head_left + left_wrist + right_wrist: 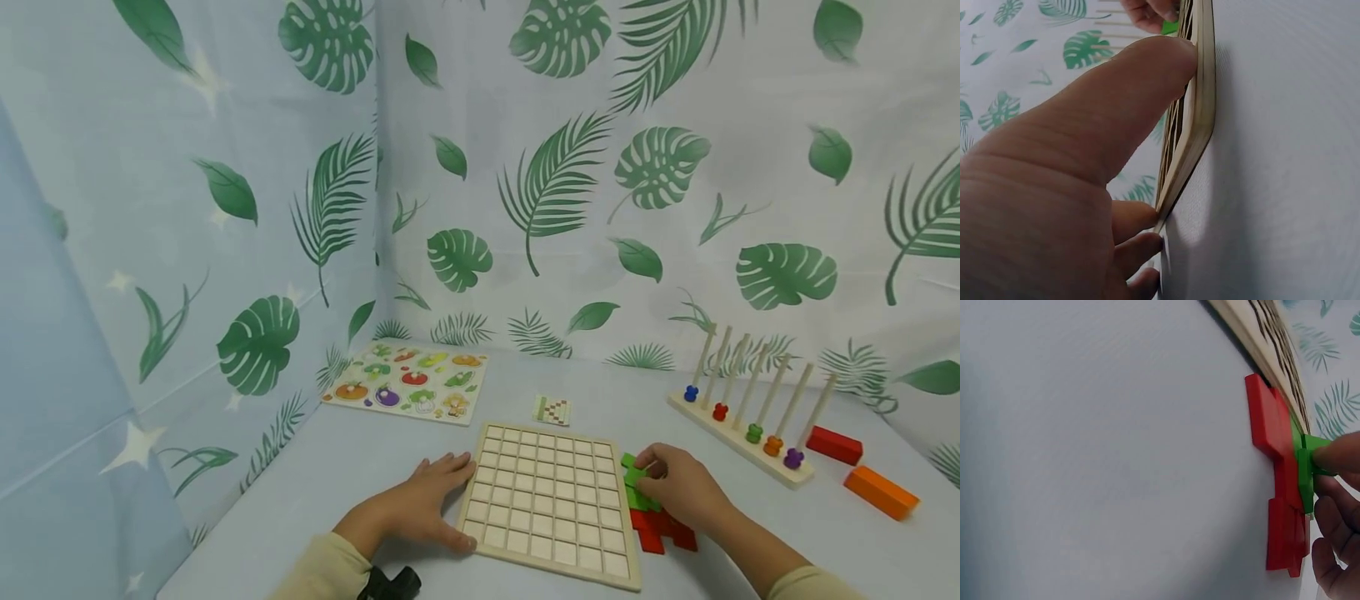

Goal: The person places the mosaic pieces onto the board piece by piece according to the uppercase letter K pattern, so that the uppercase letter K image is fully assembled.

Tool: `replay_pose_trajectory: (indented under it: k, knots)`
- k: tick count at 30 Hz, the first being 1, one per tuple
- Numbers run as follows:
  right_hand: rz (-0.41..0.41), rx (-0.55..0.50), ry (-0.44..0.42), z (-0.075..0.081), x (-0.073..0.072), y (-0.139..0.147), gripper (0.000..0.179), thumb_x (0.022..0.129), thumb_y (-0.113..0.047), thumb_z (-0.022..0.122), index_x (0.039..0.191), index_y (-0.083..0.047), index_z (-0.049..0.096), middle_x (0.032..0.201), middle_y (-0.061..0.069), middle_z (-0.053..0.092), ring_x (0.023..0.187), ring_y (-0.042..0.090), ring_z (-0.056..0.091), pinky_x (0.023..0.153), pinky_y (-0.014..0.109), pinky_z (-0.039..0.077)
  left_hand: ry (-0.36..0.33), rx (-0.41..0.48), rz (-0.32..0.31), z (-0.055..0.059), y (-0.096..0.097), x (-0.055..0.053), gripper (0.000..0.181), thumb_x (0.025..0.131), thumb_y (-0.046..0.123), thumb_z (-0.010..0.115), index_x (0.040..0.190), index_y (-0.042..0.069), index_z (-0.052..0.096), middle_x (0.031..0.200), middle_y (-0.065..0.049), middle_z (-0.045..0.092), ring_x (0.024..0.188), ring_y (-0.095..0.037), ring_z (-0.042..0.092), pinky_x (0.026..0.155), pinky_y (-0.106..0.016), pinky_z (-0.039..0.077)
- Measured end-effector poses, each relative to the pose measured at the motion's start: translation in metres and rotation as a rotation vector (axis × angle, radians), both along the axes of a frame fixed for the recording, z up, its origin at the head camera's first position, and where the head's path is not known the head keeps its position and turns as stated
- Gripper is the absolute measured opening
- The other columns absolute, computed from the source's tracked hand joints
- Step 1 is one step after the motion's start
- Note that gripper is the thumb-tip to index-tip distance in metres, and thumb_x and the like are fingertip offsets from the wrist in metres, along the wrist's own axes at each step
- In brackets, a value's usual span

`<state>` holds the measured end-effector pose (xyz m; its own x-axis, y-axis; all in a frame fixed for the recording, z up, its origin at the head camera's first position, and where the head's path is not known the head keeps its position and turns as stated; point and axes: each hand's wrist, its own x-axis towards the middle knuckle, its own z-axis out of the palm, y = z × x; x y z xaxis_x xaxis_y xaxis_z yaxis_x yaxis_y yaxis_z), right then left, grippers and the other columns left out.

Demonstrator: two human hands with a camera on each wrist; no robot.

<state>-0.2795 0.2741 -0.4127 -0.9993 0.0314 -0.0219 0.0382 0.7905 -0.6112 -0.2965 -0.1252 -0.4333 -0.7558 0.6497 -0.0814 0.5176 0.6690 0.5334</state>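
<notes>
A wooden grid board (551,492) lies flat on the table. My left hand (427,500) spreads its fingers along the board's left side, with the thumb on the near left corner; in the left wrist view the thumb (1116,100) presses the board's edge. At the right side of the board my right hand (682,483) pinches a green puzzle piece (1307,478) between thumb and fingers. Red puzzle pieces (660,531) lie beside and under the green ones, close to the board's right edge. The fingers partly hide the green pieces.
A vegetable puzzle board (412,379) lies at the back left, and a small pattern card (552,410) behind the grid. To the right stands a peg rack (742,437) with small coloured bears. Red (835,446) and orange blocks (881,492) lie beyond it. A black object (390,583) shows at the near edge.
</notes>
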Motion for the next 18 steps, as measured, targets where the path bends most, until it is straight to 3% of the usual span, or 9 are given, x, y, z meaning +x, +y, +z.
replay_pose_trajectory:
  k: [3,8,10,18]
  knots:
    - [-0.009,-0.041,0.037,0.002,-0.002,0.001,0.017,0.095,-0.010,0.069,0.109,-0.002,0.066,0.095,0.007,0.066,0.082,0.022,0.059,0.065,0.035,0.054,0.003,0.001,-0.011,-0.001,-0.001,-0.001,0.112,0.078,0.064,0.079,0.162,0.011,0.028,0.168,-0.006,0.020,0.154,-0.030,0.013,0.122,-0.055,0.005]
    - [-0.021,-0.110,0.117,0.009,-0.010,-0.010,0.018,0.098,-0.012,0.065,0.111,-0.001,0.068,0.102,0.010,0.068,0.091,0.027,0.063,0.074,0.043,0.057,-0.004,0.010,-0.030,-0.001,-0.003,-0.001,0.113,0.078,0.062,0.080,0.163,0.010,0.025,0.169,-0.007,0.017,0.155,-0.031,0.010,0.122,-0.056,0.004]
    - [-0.016,-0.123,0.135,0.010,-0.015,-0.021,0.017,0.098,-0.012,0.065,0.110,-0.001,0.069,0.103,0.010,0.069,0.095,0.028,0.063,0.077,0.044,0.057,-0.009,0.015,-0.036,-0.002,-0.003,-0.002,0.113,0.079,0.062,0.080,0.163,0.011,0.025,0.169,-0.007,0.016,0.155,-0.030,0.010,0.122,-0.056,0.003]
    - [0.094,-0.227,0.164,0.001,-0.039,-0.078,0.014,0.098,-0.008,0.066,0.109,-0.001,0.069,0.101,0.008,0.067,0.090,0.025,0.064,0.068,0.039,0.055,0.000,0.023,-0.033,-0.003,-0.003,-0.001,0.113,0.079,0.062,0.080,0.163,0.012,0.025,0.169,-0.006,0.017,0.155,-0.030,0.009,0.122,-0.056,0.003]
